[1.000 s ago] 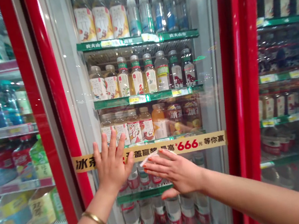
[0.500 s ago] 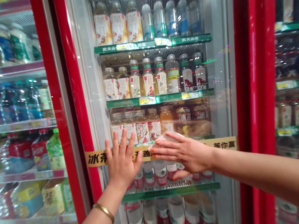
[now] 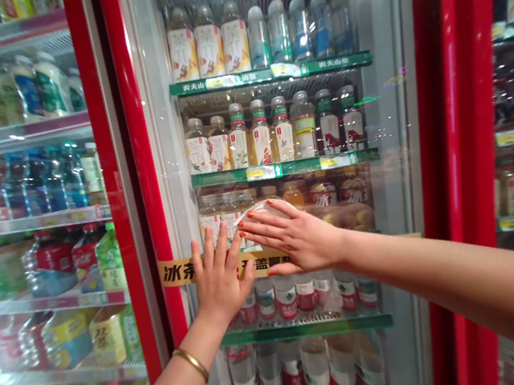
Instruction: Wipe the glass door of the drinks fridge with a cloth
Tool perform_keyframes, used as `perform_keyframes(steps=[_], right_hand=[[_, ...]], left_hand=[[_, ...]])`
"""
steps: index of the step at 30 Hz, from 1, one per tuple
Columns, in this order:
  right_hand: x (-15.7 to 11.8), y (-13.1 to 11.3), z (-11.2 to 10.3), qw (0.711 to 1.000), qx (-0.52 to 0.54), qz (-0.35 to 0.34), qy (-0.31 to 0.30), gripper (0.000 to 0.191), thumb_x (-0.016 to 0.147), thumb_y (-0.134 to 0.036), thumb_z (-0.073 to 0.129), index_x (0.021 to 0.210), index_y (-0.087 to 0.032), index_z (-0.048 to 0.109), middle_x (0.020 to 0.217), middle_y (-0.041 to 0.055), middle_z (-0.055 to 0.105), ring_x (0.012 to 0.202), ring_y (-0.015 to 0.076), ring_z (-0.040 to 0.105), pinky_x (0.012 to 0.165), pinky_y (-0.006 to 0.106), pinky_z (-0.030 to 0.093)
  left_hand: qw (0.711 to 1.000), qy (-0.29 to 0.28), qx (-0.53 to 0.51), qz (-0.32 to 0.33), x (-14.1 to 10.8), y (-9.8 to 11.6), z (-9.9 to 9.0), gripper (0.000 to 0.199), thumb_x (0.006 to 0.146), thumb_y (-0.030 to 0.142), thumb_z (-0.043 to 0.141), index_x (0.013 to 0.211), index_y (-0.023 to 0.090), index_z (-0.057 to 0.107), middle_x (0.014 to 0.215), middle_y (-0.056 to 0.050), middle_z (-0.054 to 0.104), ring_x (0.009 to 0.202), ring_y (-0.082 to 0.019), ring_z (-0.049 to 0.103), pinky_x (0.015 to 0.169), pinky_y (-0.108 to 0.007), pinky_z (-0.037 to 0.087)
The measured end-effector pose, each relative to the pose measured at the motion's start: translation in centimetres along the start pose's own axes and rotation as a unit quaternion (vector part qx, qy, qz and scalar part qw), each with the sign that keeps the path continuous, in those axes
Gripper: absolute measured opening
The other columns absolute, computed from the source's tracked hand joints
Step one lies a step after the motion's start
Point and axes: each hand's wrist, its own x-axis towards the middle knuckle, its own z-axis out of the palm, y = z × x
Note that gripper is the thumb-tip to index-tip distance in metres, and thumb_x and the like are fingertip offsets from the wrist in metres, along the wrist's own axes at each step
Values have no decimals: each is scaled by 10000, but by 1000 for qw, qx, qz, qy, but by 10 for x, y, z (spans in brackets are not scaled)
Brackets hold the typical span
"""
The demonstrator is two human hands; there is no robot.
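A left hand (image 3: 222,282) lies palm-forward against the glass door (image 3: 392,151) of a drinks cooler, over the left part of a tan promotional strip (image 3: 179,273) printed with Chinese characters; its fingers (image 3: 221,244) are spread apart, pointing up, and it holds nothing. A gold bangle (image 3: 192,364) circles that wrist. The right hand (image 3: 300,237) reaches in from the right and lies flat over a thin white sheet (image 3: 264,209), cloth or tissue I cannot tell, which sits between the hand and the glass, its upper edge showing above and between the fingers. Those orange-nailed fingers are straight and only slightly parted, the thumb standing apart below, over the strip. Their tips are just beside the left index finger; whether they touch is unclear. Behind the glass, label-fronted tea bottles (image 3: 208,47) stand upright on the upper shelves, and clear bottles with red-and-white labels (image 3: 317,371) fill the lower ones. Red door frames (image 3: 141,172) flank the pane.
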Motion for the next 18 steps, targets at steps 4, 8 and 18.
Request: perform_keyframes(steps=[4,8,18], right_hand=[[-22,55,-31,978,-14,207,21,789,1120,-703,275,1774,-267,201,1853,30,206,1744,239,127,1432,608,87],[-37,120,-62,847,-36,524,85,823,1114,-684,164,1791,-232,42,1873,52,-7,1755,264,17,1431,617,21],[-130,-30,-3,995,29,89,-34,905,1057,-736,484,1783,-338,119,1772,-23,422,1678,231,339,1425,509,188]], left_hand=[[1000,0,0,-1,0,1,0,820,1055,409,576,1777,309,199,1860,-23,165,1752,-275,92,1439,-557,38],[1000,0,-1,-2,0,0,0,838,1047,416,589,1777,321,190,1861,-15,159,1751,-270,89,1441,-555,27],[1000,-14,12,-12,-1,1,-1,888,1025,411,619,1779,346,154,1857,-19,171,1744,-300,125,1433,-600,83]])
